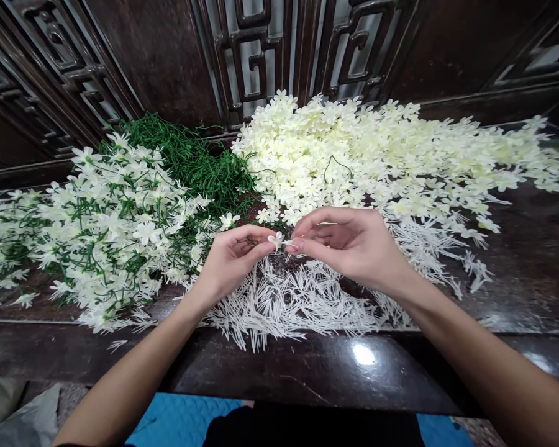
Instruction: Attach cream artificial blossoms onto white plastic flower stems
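A small white flower (276, 239) is pinched between the thumb and forefinger of my left hand (235, 254). Close beside it on the right, my right hand (349, 242) pinches a thin white stamen piece (289, 243), whose end reaches the flower. Below both hands lies a spread of thin white stamens (298, 301). A heap of loose cream-white petals (354, 149) rises behind my right hand. To the left of my left hand is a pile of white flowers on green stems (121, 230).
Green plastic stems (181, 155) lie in a tangle at the back, between the two white piles. Everything rests on a dark, glossy wooden bench (307, 366) with a carved lattice back (256, 56). A blue quilted cloth (181, 419) shows below the front edge.
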